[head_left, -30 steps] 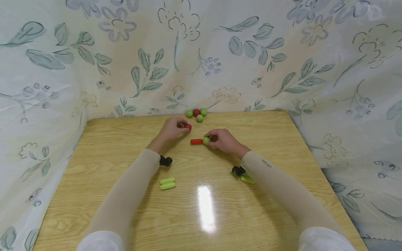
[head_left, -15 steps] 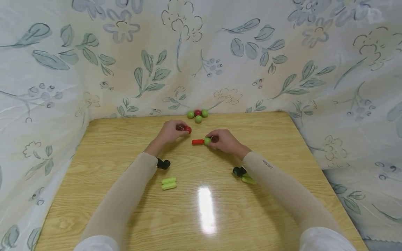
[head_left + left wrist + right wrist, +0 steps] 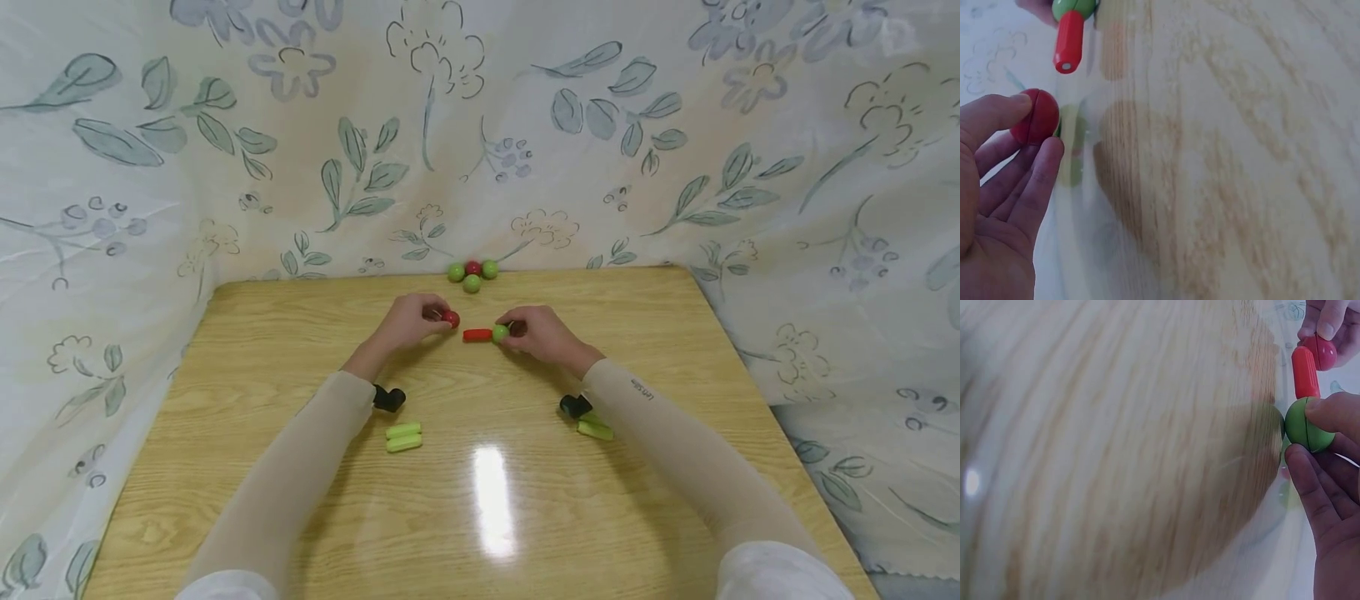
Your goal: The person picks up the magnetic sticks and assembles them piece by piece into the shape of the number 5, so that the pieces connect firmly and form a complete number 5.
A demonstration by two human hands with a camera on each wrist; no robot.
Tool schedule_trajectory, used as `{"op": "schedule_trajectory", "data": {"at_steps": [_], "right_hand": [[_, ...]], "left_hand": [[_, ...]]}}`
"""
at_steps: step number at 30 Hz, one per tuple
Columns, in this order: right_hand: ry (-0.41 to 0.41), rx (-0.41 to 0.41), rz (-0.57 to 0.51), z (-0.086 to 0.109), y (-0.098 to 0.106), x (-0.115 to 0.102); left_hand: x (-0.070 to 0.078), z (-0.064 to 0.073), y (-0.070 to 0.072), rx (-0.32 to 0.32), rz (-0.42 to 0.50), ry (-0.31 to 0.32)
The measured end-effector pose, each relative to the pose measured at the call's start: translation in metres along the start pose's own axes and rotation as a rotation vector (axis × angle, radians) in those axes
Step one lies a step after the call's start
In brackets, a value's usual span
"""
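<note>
My left hand (image 3: 416,321) pinches a red ball (image 3: 1036,117) with a dark seam round it, thumb on one side and fingers on the other. To its right, my right hand (image 3: 542,332) pinches a green ball (image 3: 1308,425), also seamed. From the green ball a red ridged stick (image 3: 477,335) juts toward the left hand. A small pale round spot shows on the stick's free end in the left wrist view. In the head view a short gap lies between the red ball and that end.
Several green balls (image 3: 472,284) and one red ball (image 3: 472,267) sit at the back edge of the wooden table (image 3: 480,483). Yellow-green sticks (image 3: 404,437) lie at front left, others (image 3: 595,428) by the right forearm. A flowered cloth (image 3: 465,125) hangs behind.
My left hand has come forward with the red ball, toward the red stick's level. My right hand has shifted slightly right with the green ball and stick.
</note>
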State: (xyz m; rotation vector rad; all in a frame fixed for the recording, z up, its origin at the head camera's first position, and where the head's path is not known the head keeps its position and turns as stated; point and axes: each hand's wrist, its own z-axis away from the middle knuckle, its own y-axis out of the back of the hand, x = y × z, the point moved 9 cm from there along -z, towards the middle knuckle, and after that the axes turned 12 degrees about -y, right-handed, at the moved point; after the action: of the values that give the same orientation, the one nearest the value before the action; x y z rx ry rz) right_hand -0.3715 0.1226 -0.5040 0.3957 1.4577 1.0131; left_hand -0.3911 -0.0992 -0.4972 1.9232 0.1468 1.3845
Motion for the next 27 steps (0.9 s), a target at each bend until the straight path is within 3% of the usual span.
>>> {"op": "schedule_trajectory", "data": {"at_steps": [27], "right_hand": [[-0.001,-0.001,-0.002,-0.005,0.003,0.005]], "left_hand": [[0.002,0.003,-0.020,-0.080,0.007,-0.040]]}}
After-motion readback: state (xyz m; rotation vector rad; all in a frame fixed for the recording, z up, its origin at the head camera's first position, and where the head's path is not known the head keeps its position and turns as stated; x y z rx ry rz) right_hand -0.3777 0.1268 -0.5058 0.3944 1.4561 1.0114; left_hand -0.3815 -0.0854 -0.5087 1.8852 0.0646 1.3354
